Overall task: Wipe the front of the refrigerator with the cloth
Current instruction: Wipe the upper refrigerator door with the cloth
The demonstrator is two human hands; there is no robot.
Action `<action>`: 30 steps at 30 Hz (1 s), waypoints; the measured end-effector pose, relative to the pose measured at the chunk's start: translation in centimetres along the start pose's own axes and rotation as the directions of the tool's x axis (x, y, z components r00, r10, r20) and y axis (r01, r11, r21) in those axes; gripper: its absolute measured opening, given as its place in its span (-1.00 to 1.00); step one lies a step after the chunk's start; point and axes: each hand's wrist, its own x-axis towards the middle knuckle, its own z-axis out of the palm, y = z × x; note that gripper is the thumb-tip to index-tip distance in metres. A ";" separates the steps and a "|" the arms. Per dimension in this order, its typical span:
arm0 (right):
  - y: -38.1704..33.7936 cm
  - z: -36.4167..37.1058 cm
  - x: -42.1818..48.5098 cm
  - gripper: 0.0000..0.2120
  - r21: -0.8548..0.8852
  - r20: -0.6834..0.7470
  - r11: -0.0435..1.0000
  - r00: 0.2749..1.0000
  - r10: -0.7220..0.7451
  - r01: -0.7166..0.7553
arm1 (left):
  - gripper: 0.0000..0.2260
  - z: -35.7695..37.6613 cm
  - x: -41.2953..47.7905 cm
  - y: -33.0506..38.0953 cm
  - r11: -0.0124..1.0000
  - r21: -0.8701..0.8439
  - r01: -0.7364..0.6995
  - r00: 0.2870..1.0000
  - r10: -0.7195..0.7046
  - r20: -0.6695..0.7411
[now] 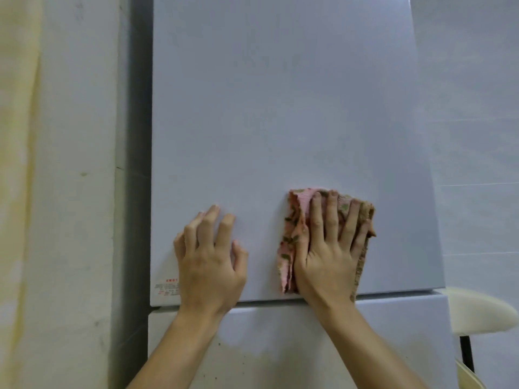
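The refrigerator's pale grey upper door (280, 108) fills the middle of the head view, with the lower door (393, 332) below a horizontal gap. A pink cloth with a green floral pattern (292, 228) lies flat against the lower right part of the upper door. My right hand (328, 248) presses on the cloth with fingers spread. My left hand (209, 259) rests bare on the door to the left of the cloth, fingers slightly curled, holding nothing.
A small label with red print (168, 287) sits at the upper door's bottom left corner. A white wall (75, 164) and a pale yellow curtain (14, 164) stand to the left. A cream cushioned seat (477, 310) pokes in at the right.
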 end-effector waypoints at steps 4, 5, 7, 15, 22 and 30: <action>-1.3 0.3 0.8 -0.43 -0.004 0.011 0.999 0.999 -0.033 0.033 | -0.67 -0.1 3.0 -0.7 0.999 -0.032 -0.016 1.000 0.016 -0.017; -1.6 0.3 1.2 -0.43 0.003 0.008 0.999 0.999 -0.043 0.043 | -0.66 0.0 3.9 -0.9 0.999 -0.039 -0.022 0.999 0.021 -0.029; -2.6 0.3 2.8 -0.45 0.021 0.006 0.997 0.997 -0.074 0.074 | -0.67 0.4 5.9 -1.0 0.998 -0.058 -0.025 0.999 0.022 -0.049; -9.6 0.9 22.4 -0.50 0.040 -0.100 0.983 0.980 -0.173 0.178 | -0.65 -0.5 14.7 -2.0 0.997 -0.070 -0.016 0.999 0.014 -0.034; -10.4 0.0 24.2 -0.49 0.050 -0.052 0.986 0.986 -0.159 0.162 | -0.55 -0.8 21.2 -2.0 0.998 -0.058 -0.014 1.000 0.015 0.010; -5.6 -1.3 15.2 -0.49 0.099 0.144 0.963 0.953 -0.265 0.253 | -0.53 -0.4 21.9 -1.7 0.998 -0.066 -0.003 0.998 0.007 0.059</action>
